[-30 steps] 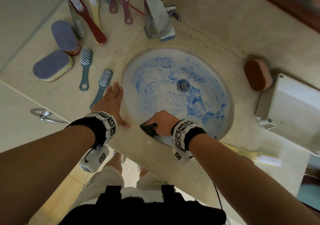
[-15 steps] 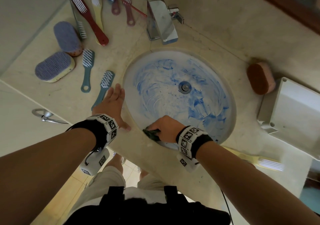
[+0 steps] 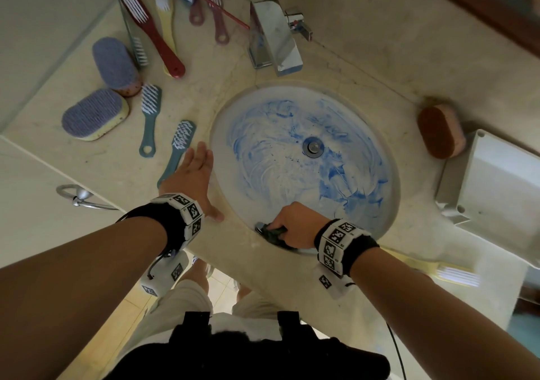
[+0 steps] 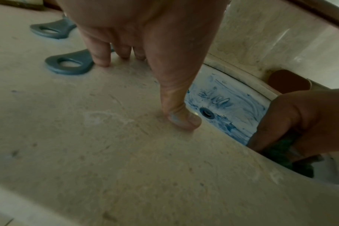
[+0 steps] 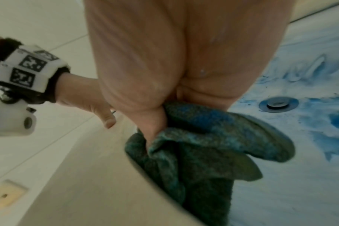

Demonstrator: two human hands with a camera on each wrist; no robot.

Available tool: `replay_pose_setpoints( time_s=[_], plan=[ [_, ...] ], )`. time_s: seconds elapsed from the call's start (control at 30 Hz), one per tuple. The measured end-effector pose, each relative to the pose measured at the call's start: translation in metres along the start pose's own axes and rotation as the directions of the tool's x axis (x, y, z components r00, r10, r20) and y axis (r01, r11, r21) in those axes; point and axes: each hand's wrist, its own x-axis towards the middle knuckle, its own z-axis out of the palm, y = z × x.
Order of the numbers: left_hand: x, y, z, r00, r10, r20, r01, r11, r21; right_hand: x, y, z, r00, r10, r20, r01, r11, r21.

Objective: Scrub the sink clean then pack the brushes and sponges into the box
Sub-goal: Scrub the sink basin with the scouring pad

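The round white sink is smeared with blue soap around its drain. My right hand grips a dark green scouring pad and holds it against the sink's near wall, just under the rim. The pad is crumpled and stained blue. My left hand lies flat with straight fingers on the counter beside the sink's left rim; its fingertips and thumb press the stone. A white box stands at the right of the sink.
Several brushes and two purple-topped sponges lie on the counter at the back left. Two teal brushes lie near my left hand. A brown sponge sits by the box, a yellow brush at the near right. A chrome tap overhangs the sink.
My right hand with the green pad has slid a little along the sink's near wall. The left hand has stayed flat on the counter.
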Motion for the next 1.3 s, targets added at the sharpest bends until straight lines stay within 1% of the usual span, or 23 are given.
replay_pose_setpoints(
  time_s=[0.13,0.23,0.43,0.5,0.6,0.7,0.77,0.83,0.93,1.0,1.1,1.2,1.3],
  plan=[
    [0.001,-0.001,0.000,1.000,-0.001,0.002,0.001,1.000,0.005,0.009,-0.007,-0.005,1.000,-0.025,-0.017,0.025,1.000,-0.006],
    [0.001,0.000,-0.001,1.000,-0.003,-0.002,0.003,1.000,0.011,0.021,-0.010,-0.006,0.997,-0.051,-0.058,0.053,0.998,0.035],
    [0.002,0.001,0.000,1.000,-0.016,-0.010,0.016,1.000,0.027,0.041,0.001,-0.001,0.998,0.053,-0.027,-0.052,0.998,0.042],
    [0.000,0.003,0.000,1.000,-0.025,-0.006,0.025,0.999,0.038,0.034,0.006,0.000,0.997,0.080,-0.019,-0.080,0.996,0.031],
    [-0.002,0.003,0.002,0.999,-0.033,-0.013,0.034,0.998,0.054,0.016,0.011,0.000,0.995,0.098,0.034,-0.098,0.995,-0.008],
    [-0.007,0.005,0.007,0.999,-0.026,-0.036,0.026,1.000,0.000,0.000,0.017,0.003,0.994,0.083,0.077,-0.083,0.997,-0.007],
    [-0.013,0.008,0.014,0.999,-0.017,-0.041,0.015,0.999,-0.045,-0.007,0.019,0.006,0.994,0.075,0.080,-0.076,0.997,-0.001],
    [-0.018,0.014,0.021,0.998,-0.023,-0.056,0.019,0.998,-0.060,-0.007,0.019,0.007,0.995,0.071,0.063,-0.072,0.997,0.017],
    [-0.018,0.017,0.029,0.997,-0.061,-0.057,0.057,0.996,-0.063,0.005,0.015,0.005,0.997,0.066,0.043,-0.066,0.998,0.009],
    [-0.017,0.019,0.031,0.996,-0.080,-0.039,0.079,0.996,-0.032,0.016,0.011,0.003,0.998,0.064,0.022,-0.064,0.998,0.003],
    [-0.017,0.023,0.034,0.994,-0.097,-0.045,0.097,0.995,0.001,0.024,0.012,0.004,0.998,0.068,0.001,-0.068,0.998,-0.005],
    [-0.017,0.025,0.033,0.993,-0.112,-0.042,0.113,0.994,0.011,0.011,0.019,0.005,0.999,0.039,0.025,-0.039,0.999,0.003],
    [-0.016,0.025,0.032,0.992,-0.117,-0.044,0.118,0.993,0.022,-0.006,0.024,0.004,0.995,0.027,0.093,-0.025,0.999,-0.024]
  ],
)
